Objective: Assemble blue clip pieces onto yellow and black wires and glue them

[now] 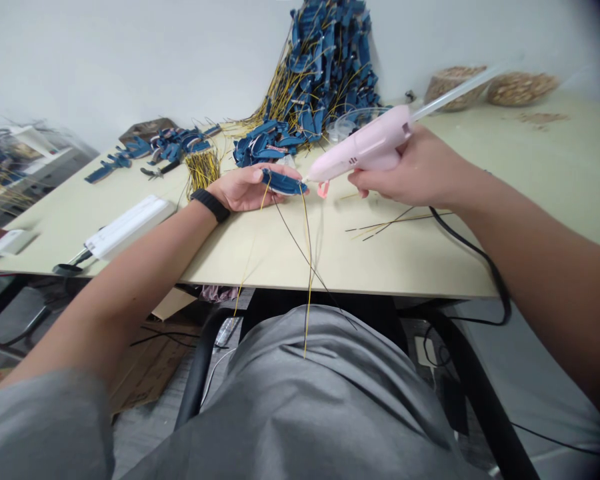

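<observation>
Blue part (284,183) sits in left grip (243,187), glue gun (363,148) in right grip (423,170).

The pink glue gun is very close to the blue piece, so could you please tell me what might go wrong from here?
The tip of the pink glue gun is close to the left hand, so hot glue might reach skin. Wires hanging from the blue piece past the table edge could snag. The black cord near the right forearm might catch.
</observation>
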### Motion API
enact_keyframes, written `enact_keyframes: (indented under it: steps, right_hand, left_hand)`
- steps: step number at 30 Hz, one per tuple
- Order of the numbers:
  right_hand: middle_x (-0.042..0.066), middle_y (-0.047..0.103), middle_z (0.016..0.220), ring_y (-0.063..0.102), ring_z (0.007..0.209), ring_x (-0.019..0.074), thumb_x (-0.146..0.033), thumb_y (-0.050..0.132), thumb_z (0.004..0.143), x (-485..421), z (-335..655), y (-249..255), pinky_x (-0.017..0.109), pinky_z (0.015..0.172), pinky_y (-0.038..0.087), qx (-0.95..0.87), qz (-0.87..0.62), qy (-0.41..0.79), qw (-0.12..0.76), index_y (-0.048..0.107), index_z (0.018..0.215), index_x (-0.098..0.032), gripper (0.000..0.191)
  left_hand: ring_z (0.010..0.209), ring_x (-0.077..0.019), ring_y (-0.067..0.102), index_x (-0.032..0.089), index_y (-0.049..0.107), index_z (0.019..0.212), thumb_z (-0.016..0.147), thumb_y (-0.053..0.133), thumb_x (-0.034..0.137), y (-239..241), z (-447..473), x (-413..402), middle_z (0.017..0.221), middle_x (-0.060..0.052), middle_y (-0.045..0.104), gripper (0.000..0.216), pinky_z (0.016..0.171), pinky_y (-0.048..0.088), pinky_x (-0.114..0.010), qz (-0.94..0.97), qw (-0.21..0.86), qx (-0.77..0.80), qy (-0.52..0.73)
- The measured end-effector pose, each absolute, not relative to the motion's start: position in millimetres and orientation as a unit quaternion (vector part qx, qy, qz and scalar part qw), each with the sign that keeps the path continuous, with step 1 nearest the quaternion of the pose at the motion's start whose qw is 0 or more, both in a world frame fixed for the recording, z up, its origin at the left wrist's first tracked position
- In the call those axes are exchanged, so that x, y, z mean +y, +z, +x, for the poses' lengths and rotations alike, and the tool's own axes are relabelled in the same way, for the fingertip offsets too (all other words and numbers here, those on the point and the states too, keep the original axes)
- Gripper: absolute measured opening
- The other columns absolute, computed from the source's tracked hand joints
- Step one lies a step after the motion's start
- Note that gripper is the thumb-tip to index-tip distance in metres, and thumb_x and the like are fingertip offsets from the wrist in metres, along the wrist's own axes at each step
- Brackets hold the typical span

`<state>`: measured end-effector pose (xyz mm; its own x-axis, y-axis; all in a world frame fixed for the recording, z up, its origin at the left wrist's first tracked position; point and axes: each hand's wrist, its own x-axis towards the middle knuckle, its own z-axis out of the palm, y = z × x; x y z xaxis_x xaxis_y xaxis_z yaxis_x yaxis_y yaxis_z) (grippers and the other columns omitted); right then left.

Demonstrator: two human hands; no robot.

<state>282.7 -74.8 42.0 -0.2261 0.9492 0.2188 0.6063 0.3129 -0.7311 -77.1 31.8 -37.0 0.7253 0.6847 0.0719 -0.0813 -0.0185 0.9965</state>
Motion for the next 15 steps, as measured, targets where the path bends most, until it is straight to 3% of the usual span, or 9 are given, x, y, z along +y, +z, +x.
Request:
enact_keyframes:
  steps: [3, 6, 11, 15]
  right_hand:
    - [0.003, 0.087, 0.091, 0.076, 0.091, 0.0281, -0.008, 0.088, 0.091, -73.3, 283.4, 41.3, 0.043, 0.083, 0.057, -0.741, -0.528, 0.254, 0.328, 0.083, 0.074, -0.031, 0.029]
    - [0.001, 0.086, 0.090, 0.077, 0.091, 0.0292, -0.012, 0.089, 0.091, -71.7, 284.4, 40.5, 0.044, 0.084, 0.058, -0.740, -0.537, 0.246, 0.321, 0.082, 0.072, -0.032, 0.028]
    - [0.003, 0.085, 0.086, 0.075, 0.087, 0.0265, -0.008, 0.088, 0.090, -73.0, 283.4, 41.1, 0.042, 0.081, 0.056, -0.742, -0.536, 0.242, 0.322, 0.081, 0.072, -0.027, 0.027]
    - [0.003, 0.084, 0.087, 0.075, 0.088, 0.0258, -0.006, 0.087, 0.090, -74.9, 281.6, 42.7, 0.041, 0.082, 0.055, -0.735, -0.539, 0.253, 0.325, 0.082, 0.075, -0.027, 0.027]
  left_hand:
    - [0.144, -0.0411, 0.092, 0.005, 0.083, 0.152, 0.074, 0.117, 0.088, -35.3, -78.1, 31.2, 0.152, -0.028, 0.091, 0.119, 0.137, 0.068, -0.052, 0.663, 0.647, 0.244, 0.286]
    - [0.145, -0.0417, 0.091, 0.006, 0.084, 0.152, 0.072, 0.117, 0.088, -34.2, -78.4, 31.0, 0.152, -0.028, 0.092, 0.120, 0.141, 0.066, -0.055, 0.668, 0.644, 0.251, 0.276]
    - [0.123, -0.0289, 0.095, 0.008, 0.089, 0.140, 0.072, 0.116, 0.080, -37.7, -75.4, 29.4, 0.147, -0.026, 0.095, 0.103, 0.107, 0.074, -0.032, 0.639, 0.664, 0.245, 0.301]
    - [0.126, -0.0324, 0.095, 0.008, 0.090, 0.134, 0.068, 0.118, 0.084, -40.2, -71.8, 27.4, 0.142, -0.029, 0.096, 0.104, 0.106, 0.075, -0.033, 0.626, 0.667, 0.247, 0.320]
